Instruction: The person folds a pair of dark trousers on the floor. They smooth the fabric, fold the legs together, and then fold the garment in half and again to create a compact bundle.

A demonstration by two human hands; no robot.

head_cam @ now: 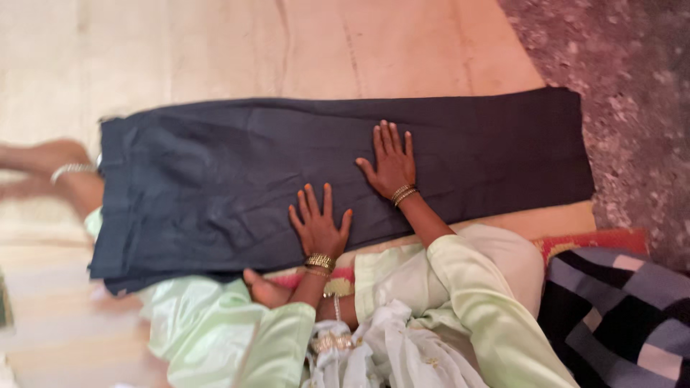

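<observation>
Both hands lie flat, fingers spread, gripping nothing – pressed palm-down on a pair of dark trousers that is folded lengthwise and stretched across a pale mat. The left hand rests near the trousers' close edge, its wrist ringed with gold bangles. The right hand sits just beyond and to the right of it, further onto the cloth, thumb pointing toward the left hand; the two are near but apart. The waistband end runs off well to the left of both hands, the leg hems well to the right. Behind the wrists lie pale green sleeves and white cloth – a checked blanket sits right of the right arm
</observation>
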